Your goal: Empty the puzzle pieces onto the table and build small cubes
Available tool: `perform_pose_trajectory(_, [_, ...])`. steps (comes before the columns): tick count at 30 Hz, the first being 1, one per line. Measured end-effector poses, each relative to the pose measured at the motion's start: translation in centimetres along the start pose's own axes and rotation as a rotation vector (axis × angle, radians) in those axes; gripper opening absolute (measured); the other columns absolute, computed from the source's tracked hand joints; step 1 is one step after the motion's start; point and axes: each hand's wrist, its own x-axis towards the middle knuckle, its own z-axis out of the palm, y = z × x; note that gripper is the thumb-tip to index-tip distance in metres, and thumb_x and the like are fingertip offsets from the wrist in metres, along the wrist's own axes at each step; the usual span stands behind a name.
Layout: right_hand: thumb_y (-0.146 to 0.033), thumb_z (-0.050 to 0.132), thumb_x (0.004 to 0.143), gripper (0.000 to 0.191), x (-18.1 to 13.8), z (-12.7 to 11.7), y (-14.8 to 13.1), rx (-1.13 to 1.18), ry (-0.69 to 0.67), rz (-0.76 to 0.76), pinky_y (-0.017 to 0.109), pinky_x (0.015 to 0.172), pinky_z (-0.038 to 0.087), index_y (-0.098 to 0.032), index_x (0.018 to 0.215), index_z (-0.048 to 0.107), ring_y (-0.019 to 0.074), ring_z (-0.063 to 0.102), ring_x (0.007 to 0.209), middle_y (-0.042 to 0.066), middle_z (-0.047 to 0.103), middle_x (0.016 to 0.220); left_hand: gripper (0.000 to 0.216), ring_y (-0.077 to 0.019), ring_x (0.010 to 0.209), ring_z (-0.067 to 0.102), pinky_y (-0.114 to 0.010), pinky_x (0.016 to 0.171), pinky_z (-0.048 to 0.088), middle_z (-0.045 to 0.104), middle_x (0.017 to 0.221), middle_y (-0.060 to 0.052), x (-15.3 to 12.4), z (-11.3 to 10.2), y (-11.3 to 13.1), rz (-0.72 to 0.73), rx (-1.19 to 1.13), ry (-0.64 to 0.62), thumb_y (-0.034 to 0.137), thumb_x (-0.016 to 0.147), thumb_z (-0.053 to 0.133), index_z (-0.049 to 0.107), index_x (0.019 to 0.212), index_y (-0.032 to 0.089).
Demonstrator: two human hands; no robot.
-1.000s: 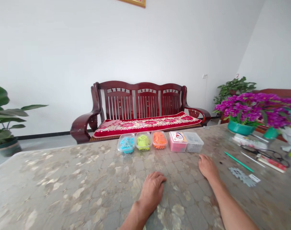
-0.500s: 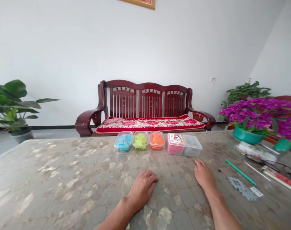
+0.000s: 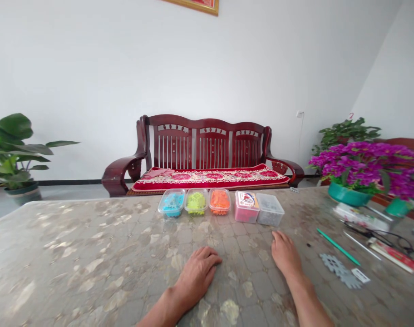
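Observation:
My left hand [image 3: 200,271] rests palm down on the patterned tabletop [image 3: 91,254], its fingers loosely bent and nothing in them. To the right, my right hand [image 3: 286,253] also lies on the table, fingers pointing forward and holding nothing. Its fingertips are just short of a clear square box [image 3: 271,210] with grey contents. Left of that box stands a lidded box of pink pieces [image 3: 247,208] with a printed label. Further left in the row are clear tubs of orange pieces [image 3: 219,202], yellow-green pieces [image 3: 196,202] and blue pieces [image 3: 172,203].
At right lie grey interlocking pieces [image 3: 341,270], a green stick [image 3: 338,246], a white stick [image 3: 362,245], glasses [image 3: 397,243] and a red-white box [image 3: 392,254]. Purple flowers [image 3: 363,163] stand behind them. A wooden sofa [image 3: 212,150] is beyond the table.
The whole view has shifted slightly, with everything a little further left and lower in the picture. Both hands keep their places on the table.

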Motion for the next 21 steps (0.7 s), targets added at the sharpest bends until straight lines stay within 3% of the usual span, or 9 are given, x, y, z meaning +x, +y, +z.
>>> perform_pose_trajectory(7, [-0.014,0.037,0.088,0.043,0.0,-1.2,-1.5,0.025,-0.016,0.032,0.036,0.093,0.044,-0.015,0.121,0.064,0.0266,0.059,0.109,0.014,0.062,0.126,0.033,-0.0171,0.102,0.058,-0.031,0.093,0.044,0.065,0.106,-0.003,0.1,0.0,0.0,0.001,-0.016,-0.010,0.010,0.082,0.047,0.067,0.103,0.026])
perform_pose_trajectory(17, [-0.012,0.036,0.086,0.042,0.9,-0.9,-1.8,0.212,-0.013,-0.074,0.032,0.099,0.041,-0.017,0.115,0.067,0.0221,0.058,0.110,0.009,0.064,0.121,0.029,-0.0166,0.100,0.059,-0.029,0.093,0.044,0.066,0.102,-0.002,0.6,0.1,-0.3,-0.014,-0.143,0.033,0.010,0.080,0.049,0.069,0.095,0.025])
perform_pose_trajectory(21, [-0.017,0.037,0.088,0.041,1.0,-0.1,-2.0,0.314,0.078,-0.136,0.033,0.101,0.040,-0.016,0.119,0.062,0.0215,0.057,0.112,0.010,0.062,0.122,0.028,-0.0151,0.093,0.063,-0.026,0.087,0.047,0.070,0.095,-0.002,1.0,0.1,-1.1,-0.145,-0.254,0.137,0.011,0.080,0.046,0.069,0.093,0.021])
